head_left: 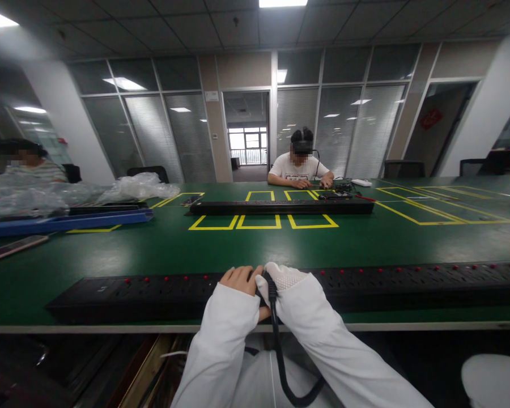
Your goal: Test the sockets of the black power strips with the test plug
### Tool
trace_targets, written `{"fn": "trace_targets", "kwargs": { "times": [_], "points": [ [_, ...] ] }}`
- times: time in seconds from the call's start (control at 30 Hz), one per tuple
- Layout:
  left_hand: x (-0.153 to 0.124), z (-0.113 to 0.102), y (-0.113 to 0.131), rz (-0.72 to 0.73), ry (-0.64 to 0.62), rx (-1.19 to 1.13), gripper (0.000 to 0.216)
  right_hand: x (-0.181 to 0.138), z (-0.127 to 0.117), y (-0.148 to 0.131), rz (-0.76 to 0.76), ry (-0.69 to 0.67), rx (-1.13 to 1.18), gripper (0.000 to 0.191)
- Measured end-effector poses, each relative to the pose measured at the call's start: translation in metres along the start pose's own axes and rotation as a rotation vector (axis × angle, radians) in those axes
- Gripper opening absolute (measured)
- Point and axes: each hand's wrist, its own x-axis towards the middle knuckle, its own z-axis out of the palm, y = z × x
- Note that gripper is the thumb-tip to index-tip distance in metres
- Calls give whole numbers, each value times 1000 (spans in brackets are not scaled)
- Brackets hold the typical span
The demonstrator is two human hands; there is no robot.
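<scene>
A long black power strip (153, 292) with a row of red buttons and sockets lies along the near table edge. My bare left hand (242, 280) is closed over it, fingers on the top and thumb at the front face. Close beside it, my right hand (284, 276), in a white glove, is closed round the end of a thick black cable (276, 340). A ribbed sleeve on the cable shows at the glove; the end itself is hidden in my fingers. From there the cable hangs over the table edge towards my lap.
Another black power strip (280, 208) lies farther back across yellow tape outlines on the green table (174, 249). Clear plastic wrapping (131, 187), a blue strip (110, 221) and a phone (15, 249) are at left. Opposite sits a person (297, 164); another is far left.
</scene>
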Motion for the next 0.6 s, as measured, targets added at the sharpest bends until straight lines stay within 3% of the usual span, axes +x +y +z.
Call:
{"fn": "trace_targets", "kwargs": {
  "times": [0.6],
  "points": [
    [0, 1, -1, -13, -32, -10, 67, 7, -7, 6, -15, -40, 50, 47]
  ]
}}
